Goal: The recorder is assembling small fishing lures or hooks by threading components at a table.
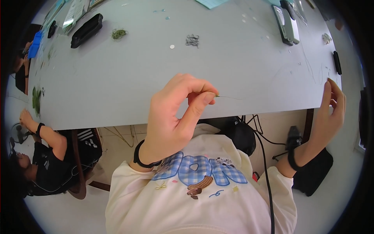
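My left hand [175, 109] is closed in a pinch near the front edge of the table. Between its thumb and forefinger sits a tiny dark green piece [217, 96], its kind too small to tell. A fine thread [231, 97] runs from that pinch to the right and fades from sight. Out at the table's right side, my right hand [331, 105] is raised with thumb and forefinger brought together. Whatever they hold, if anything, is too thin to see. Beyond my left hand lie a dark grey tangle of thread [192, 40] and a small white disc [172, 46].
A grey-and-black stapler [287, 24] stands far right, loose fine threads [307, 64] near it. At the far left are a black tray [87, 31] and a green thread tangle [119, 34]. Another person [50, 156] sits left. A black cable [267, 175] hangs by my right arm.
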`<state>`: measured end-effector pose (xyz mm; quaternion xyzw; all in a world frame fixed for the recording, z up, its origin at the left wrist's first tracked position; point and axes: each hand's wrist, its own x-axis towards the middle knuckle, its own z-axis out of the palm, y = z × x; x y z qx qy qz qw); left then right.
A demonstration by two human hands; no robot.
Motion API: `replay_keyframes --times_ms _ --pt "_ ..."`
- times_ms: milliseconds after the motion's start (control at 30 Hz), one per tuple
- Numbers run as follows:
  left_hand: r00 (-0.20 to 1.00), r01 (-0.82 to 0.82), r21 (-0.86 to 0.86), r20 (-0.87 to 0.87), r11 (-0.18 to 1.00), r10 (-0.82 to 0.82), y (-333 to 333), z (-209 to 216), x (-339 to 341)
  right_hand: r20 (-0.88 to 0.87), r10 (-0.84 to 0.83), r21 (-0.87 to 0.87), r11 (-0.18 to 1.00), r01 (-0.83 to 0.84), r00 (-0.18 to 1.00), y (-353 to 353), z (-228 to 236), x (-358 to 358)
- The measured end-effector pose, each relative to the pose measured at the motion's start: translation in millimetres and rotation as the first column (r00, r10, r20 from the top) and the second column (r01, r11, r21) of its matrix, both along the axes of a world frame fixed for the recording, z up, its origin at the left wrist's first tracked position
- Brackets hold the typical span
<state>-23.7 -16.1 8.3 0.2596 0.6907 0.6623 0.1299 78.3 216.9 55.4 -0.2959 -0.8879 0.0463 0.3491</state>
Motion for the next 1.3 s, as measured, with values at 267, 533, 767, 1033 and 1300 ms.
replay_keyframes --times_ms 267,533,767,1033,1300 --pt "0.991 -0.003 0.014 -0.135 1.0 0.005 10.4 -0.4 5.3 -0.14 0.724 -0.411 0.578 -0.705 0.676 -78.4 -18.2 -26.0" --pt "0.983 0.007 0.019 -0.186 1.0 -0.004 11.5 1.1 9.3 -0.28 0.725 -0.471 0.468 -0.748 0.629 -81.7 -25.6 -28.7" --pt "0.998 0.051 0.012 -0.021 0.999 -0.051 6.6 6.0 7.3 -0.41 0.683 -0.565 0.331 -0.756 0.605 -77.2 -30.2 -29.2" --pt "0.974 0.18 0.104 0.12 0.978 -0.192 5.7 9.7 3.7 -0.437 0.671 -0.56 0.319 -0.765 0.599 -79.1 -32.4 -27.8" --pt "0.86 0.223 0.29 0.392 0.931 -0.328 2.0 4.8 3.9 -0.482 0.657 -0.56 0.276 -0.781 0.579 -81.5 -34.8 -25.3"
